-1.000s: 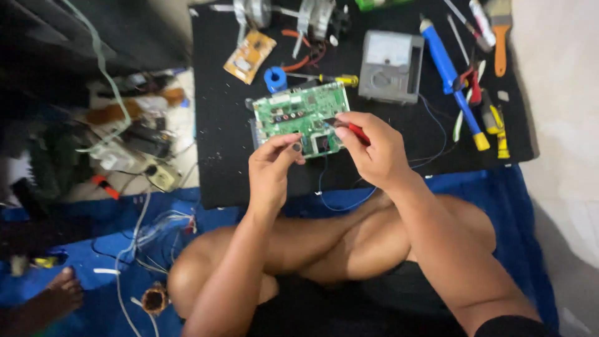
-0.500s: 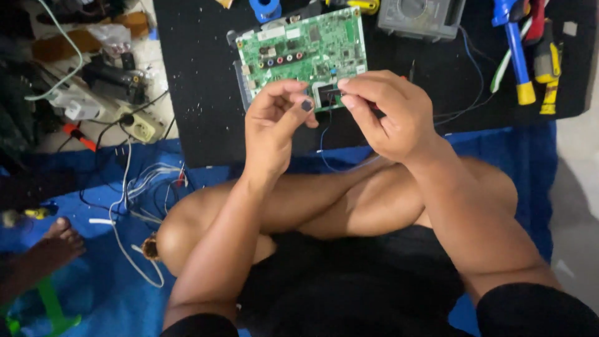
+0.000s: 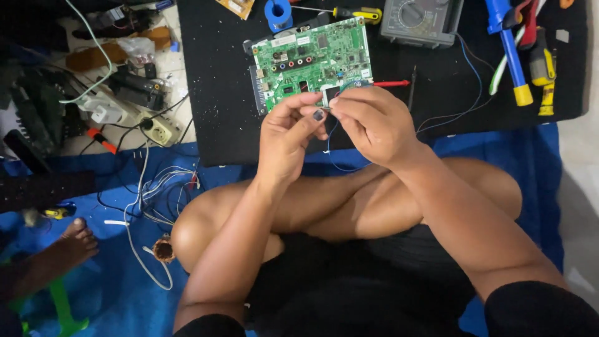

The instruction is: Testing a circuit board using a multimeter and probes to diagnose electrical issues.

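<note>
Both hands meet over a black mat. The left hand [image 3: 288, 134] and right hand [image 3: 368, 122] pinch a thin blue wire [image 3: 329, 150] at the green circuit board's [image 3: 312, 62] 6 o'clock edge; tugging could snap it.

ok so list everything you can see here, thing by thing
circuit board: 1, green, on the black mat, just beyond the hands
black mat: 1, black, on the floor ahead of the person
multimeter: 1, grey, top edge of mat
probe: 1, red, right of the board
thin wire: 1, blue, hanging below the hands
tape roll: 1, blue, top of mat
screwdriver: 1, yellow and black handle, top of mat
long tool: 1, blue with yellow end, right of mat
power strip: 1, pale, left of mat
blue sheet: 1, under the person
another person's foot: 1, lower left
left hand: 1, fingers pinched at the wire
right hand: 1, fingers pinched at the wire
</note>
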